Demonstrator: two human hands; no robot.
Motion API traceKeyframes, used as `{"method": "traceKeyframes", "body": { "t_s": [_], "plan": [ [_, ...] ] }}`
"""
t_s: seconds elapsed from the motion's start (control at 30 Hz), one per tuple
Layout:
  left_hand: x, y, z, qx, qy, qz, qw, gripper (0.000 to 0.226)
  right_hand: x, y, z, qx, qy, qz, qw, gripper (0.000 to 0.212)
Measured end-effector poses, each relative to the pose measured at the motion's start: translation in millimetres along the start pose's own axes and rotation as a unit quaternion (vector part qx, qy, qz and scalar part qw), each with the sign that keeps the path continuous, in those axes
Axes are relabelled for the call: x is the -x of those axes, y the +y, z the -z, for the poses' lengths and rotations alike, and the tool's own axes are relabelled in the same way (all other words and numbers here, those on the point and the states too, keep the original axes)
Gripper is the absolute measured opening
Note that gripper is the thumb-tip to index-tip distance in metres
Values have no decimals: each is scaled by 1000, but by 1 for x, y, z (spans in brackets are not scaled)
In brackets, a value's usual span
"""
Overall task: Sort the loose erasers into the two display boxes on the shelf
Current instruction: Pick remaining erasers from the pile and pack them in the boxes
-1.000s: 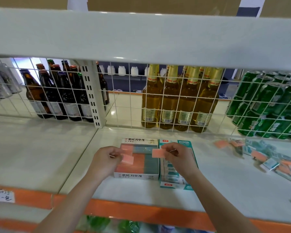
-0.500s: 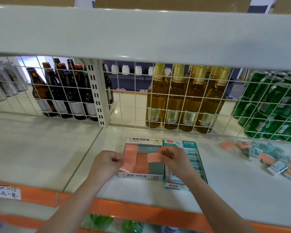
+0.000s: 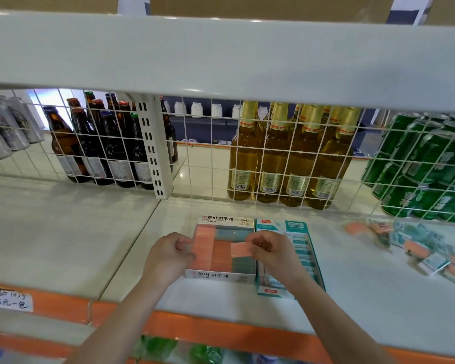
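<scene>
A white display box holds rows of pink and grey-green erasers. Against its right side stands a teal display box of sleeved erasers. My right hand pinches a pink eraser flat over the white box's right half. My left hand has its fingers curled at the box's left edge, its fingertips pinching a pink eraser in the left column. A pile of loose pink and teal-sleeved erasers lies on the shelf to the right.
A white wire grid closes the back of the shelf; brown bottles, golden bottles and green cans stand behind it. An upper shelf hangs overhead. The orange front edge carries a handwritten price tag.
My left hand has lowered its pink eraser into the white box's left column. My right hand has brought its pink eraser down and left over the box.
</scene>
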State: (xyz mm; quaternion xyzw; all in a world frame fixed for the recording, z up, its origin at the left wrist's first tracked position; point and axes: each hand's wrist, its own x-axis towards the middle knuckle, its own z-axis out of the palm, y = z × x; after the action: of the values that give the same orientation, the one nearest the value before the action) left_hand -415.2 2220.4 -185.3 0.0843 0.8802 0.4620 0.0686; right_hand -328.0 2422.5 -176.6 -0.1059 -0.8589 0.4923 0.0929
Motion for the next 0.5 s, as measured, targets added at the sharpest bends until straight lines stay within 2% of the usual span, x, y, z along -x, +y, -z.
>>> {"method": "traceKeyframes", "body": {
  "t_s": [0.13,0.33,0.5],
  "plan": [
    [0,-5,-3,0,-20,28,999,32,3,-2,-3,6,-10,-5,1000,16],
    [-1,-8,-4,-7,-13,33,999,30,6,-10,-10,6,-27,-4,1000,13],
    [-1,-9,-3,-2,-16,25,1000,28,7,-10,-9,18,0,-12,1000,14]
  ]
}}
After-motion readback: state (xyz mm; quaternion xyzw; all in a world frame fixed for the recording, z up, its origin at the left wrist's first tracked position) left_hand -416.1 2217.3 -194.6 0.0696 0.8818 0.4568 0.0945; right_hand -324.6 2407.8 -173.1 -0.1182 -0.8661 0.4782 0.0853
